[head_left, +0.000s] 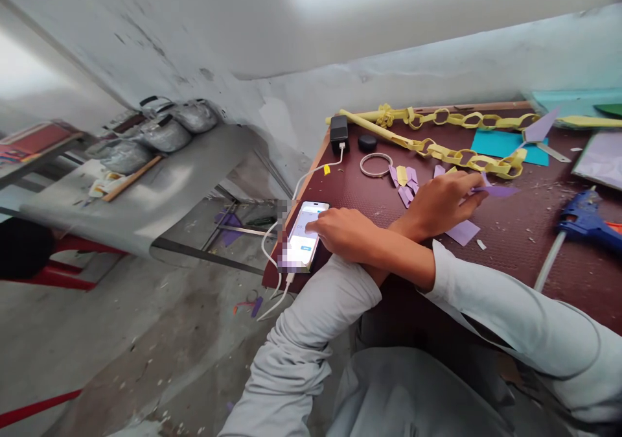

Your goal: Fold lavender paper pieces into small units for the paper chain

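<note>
My forearms are crossed, the right one lying over the left. My left hand (pixel 442 205) is closed in a pinch on a folded purple paper piece (pixel 503 191), just above the dark red table. My right hand (pixel 347 233) reaches across to the left, with a finger stretched out onto the lit screen of a phone (pixel 307 229); its other fingers are partly hidden, and it holds nothing. Near my left hand lie small folded purple pieces (pixel 411 179) and a flat purple paper square (pixel 463 232). Behind them stretches a yellow paper chain (pixel 466 155).
A black charger (pixel 339 132) with a white cable (pixel 311 171), a tape ring (pixel 376 165) and a round black lid (pixel 367 142) lie at the back left. Scissors (pixel 547 144) rest on blue paper (pixel 493 144). A blue glue gun (pixel 586 220) lies at right. Wrapped pots (pixel 165 132) stand on another table.
</note>
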Action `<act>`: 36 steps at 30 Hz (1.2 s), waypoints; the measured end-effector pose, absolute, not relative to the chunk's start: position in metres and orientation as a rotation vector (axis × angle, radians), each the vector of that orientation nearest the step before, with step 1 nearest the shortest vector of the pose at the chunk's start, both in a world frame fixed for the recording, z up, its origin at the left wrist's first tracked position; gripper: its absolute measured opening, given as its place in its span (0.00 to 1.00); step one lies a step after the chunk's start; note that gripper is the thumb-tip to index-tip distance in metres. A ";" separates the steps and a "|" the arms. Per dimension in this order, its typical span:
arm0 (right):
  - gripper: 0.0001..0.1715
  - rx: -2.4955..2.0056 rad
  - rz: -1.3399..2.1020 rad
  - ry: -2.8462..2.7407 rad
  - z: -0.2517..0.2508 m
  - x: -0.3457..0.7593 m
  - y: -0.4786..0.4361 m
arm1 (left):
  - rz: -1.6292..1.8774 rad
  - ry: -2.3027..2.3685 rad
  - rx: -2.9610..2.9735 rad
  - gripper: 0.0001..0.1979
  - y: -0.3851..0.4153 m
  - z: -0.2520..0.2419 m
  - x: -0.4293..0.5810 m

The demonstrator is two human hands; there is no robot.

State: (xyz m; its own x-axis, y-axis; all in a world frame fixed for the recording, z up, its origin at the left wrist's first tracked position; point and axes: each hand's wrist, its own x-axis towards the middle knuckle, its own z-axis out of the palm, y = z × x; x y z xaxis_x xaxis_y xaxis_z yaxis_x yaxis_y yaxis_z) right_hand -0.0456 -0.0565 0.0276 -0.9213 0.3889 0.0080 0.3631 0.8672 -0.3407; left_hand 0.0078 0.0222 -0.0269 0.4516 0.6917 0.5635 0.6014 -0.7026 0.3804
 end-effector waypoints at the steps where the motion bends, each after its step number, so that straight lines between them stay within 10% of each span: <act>1: 0.26 -0.590 0.532 -2.972 0.028 -0.045 -0.057 | 1.097 1.134 2.533 0.10 0.022 -0.027 0.008; 36: 0.33 -0.976 0.588 -2.793 0.016 -0.039 -0.022 | 0.977 1.140 2.509 0.12 0.028 -0.030 0.009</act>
State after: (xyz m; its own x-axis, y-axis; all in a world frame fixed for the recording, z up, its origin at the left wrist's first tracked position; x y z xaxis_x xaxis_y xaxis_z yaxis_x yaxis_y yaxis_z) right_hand -0.0387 -0.0222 0.0159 -0.7839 0.6208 -0.0103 0.5722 0.7159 -0.4001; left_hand 0.0088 0.0282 -0.0297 0.4792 0.7333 0.4824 0.5889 -0.6761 0.4429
